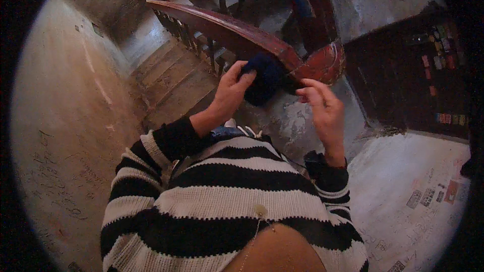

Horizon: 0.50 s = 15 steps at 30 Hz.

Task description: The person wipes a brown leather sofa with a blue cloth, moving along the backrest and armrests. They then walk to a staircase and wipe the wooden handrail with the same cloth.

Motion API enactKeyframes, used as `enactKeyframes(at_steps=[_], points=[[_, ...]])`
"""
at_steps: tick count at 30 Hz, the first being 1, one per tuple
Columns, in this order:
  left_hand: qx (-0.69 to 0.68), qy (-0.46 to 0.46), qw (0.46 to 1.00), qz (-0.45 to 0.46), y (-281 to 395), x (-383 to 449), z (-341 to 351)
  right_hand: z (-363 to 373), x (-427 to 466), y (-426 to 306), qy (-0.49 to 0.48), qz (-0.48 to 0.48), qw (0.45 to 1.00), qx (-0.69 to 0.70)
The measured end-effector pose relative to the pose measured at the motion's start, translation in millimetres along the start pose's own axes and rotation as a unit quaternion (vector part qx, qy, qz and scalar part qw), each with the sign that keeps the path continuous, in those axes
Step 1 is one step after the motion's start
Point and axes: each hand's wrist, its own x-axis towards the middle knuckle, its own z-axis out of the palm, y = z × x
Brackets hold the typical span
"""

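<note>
My left hand (232, 90) grips the left edge of a dark blue, soft-looking bundle (261, 79), with the thumb resting on it. To its right, my right hand (321, 102) is raised with the fingers curled; its fingertips meet near a small dark part beside the bundle. Whether they pinch that part, I cannot tell. Both hands are in front of a worn red-brown handrail (264, 39), close to its rounded corner (321, 64).
Stair steps (177, 79) lie at the left, beyond the railing. A stained wall (64, 102) bearing scribbles stands on the far left. At the right is a dark door (401, 79) with stickers, above a pale marked wall (408, 181).
</note>
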Motion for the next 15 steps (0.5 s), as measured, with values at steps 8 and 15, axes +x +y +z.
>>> enactKeyframes(at_steps=[8,15], points=[[0.474,-0.119,0.725,0.486,-77.5,53.2,2.7,-17.3,65.5,26.6,0.146,-0.077,0.981,-0.104],[0.614,0.05,0.712,0.337,-147.9,102.1,-54.5,10.6,88.6,53.2,0.176,-0.157,0.955,-0.177]])
